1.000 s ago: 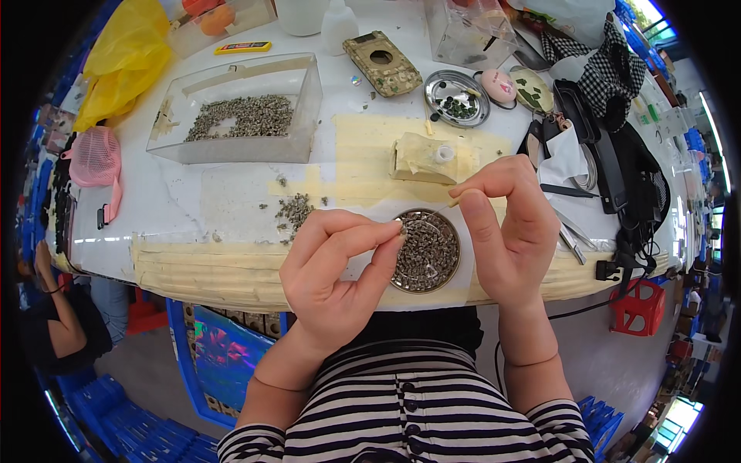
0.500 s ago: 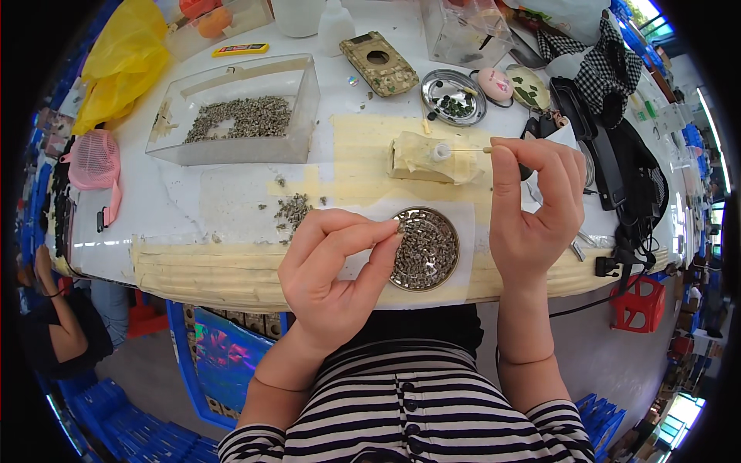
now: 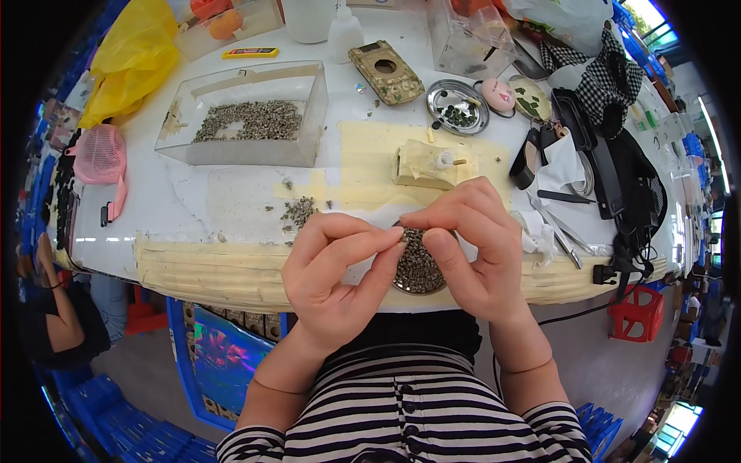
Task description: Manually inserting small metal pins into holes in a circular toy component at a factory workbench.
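Note:
My left hand (image 3: 332, 270) is closed in a pinch above a round metal dish (image 3: 421, 292). Whatever its fingertips hold is too small and hidden to name. Close by, my right hand (image 3: 485, 258) has its thumb and index finger apart; the index tip reaches to the left fingertips. Small grey parts (image 3: 417, 262) fill the dish, which both hands partly cover. Beyond the hands stands a block wrapped in cream tape (image 3: 424, 171). A white nozzle-like holder (image 3: 444, 160) sits on it, with a short brownish stick (image 3: 460, 162) lying in it.
A clear box (image 3: 243, 154) with grey parts stands at the left, and loose parts (image 3: 299, 210) lie before it. Farther back are a camouflage tank hull (image 3: 386, 71) and a metal dish (image 3: 457, 108) of dark green pieces. Tweezers (image 3: 557, 230) lie at the right.
My right hand has let go of the thin stick, which now rests in the white holder, and has moved down and left to my left hand. My left hand stays nearly in place.

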Action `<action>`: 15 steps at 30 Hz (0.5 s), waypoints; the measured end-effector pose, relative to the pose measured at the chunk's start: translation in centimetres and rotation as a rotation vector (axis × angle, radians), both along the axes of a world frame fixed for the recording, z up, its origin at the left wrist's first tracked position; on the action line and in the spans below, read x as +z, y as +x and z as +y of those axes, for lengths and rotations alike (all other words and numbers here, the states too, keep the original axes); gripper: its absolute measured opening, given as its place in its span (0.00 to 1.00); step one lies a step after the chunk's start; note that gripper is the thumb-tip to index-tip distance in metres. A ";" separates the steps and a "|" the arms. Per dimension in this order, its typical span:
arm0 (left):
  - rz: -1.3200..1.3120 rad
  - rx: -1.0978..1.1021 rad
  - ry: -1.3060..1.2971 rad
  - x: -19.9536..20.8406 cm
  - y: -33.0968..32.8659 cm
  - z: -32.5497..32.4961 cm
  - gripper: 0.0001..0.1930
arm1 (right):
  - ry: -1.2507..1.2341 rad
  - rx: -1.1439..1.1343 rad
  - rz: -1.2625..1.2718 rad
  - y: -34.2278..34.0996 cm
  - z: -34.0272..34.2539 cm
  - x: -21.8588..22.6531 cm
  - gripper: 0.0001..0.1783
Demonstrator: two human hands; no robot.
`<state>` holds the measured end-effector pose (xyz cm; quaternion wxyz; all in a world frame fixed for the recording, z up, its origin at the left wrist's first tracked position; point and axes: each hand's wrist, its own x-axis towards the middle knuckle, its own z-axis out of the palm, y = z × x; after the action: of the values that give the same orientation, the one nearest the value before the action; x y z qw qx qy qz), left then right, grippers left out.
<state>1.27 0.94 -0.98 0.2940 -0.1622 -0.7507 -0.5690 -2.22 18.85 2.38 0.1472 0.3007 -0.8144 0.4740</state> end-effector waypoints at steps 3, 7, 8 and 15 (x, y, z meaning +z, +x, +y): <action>0.003 -0.013 -0.003 0.0 0.0 0.0 0.13 | -0.042 0.057 -0.106 0.1 -0.3 0.0 0.05; -0.010 -0.004 -0.030 0.1 0.1 0.2 0.13 | -0.079 0.053 -0.165 0.2 -0.1 -0.3 0.05; -0.013 -0.001 -0.040 0.1 0.2 0.2 0.13 | -0.092 0.050 -0.165 0.2 -0.1 -0.4 0.06; -0.009 0.038 -0.044 -0.1 0.0 0.5 0.12 | -0.020 -0.059 0.148 0.4 -0.6 -0.5 0.11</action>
<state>1.26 1.40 -1.03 0.2975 -0.1518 -0.7673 -0.5475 -1.81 18.28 1.89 0.2239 0.3093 -0.8050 0.4541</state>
